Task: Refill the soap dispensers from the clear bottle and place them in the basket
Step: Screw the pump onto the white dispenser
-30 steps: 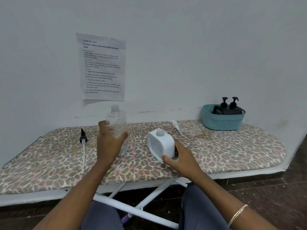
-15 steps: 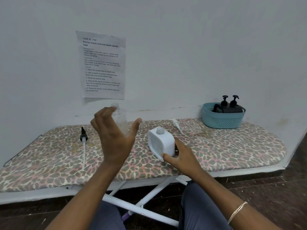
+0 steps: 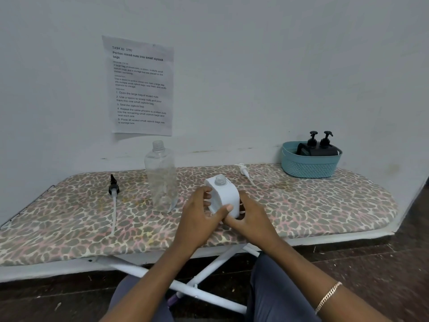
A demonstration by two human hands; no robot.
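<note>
A white square soap dispenser with its neck uncapped stands tilted on the leopard-print ironing board. My left hand holds its left side and my right hand holds its lower right. The clear bottle stands upright and uncapped to the left, untouched. A white pump lies behind the dispenser. A black-headed pump with a long white tube lies at the left. The teal basket at the back right holds two black dispensers.
A printed sheet is taped to the white wall behind the board. The board's white legs cross below its front edge, above my knees. Dark floor lies to the right.
My left hand let go of the clear bottle, left it standing on the board, and moved right onto the white dispenser. My right hand stayed on the dispenser.
</note>
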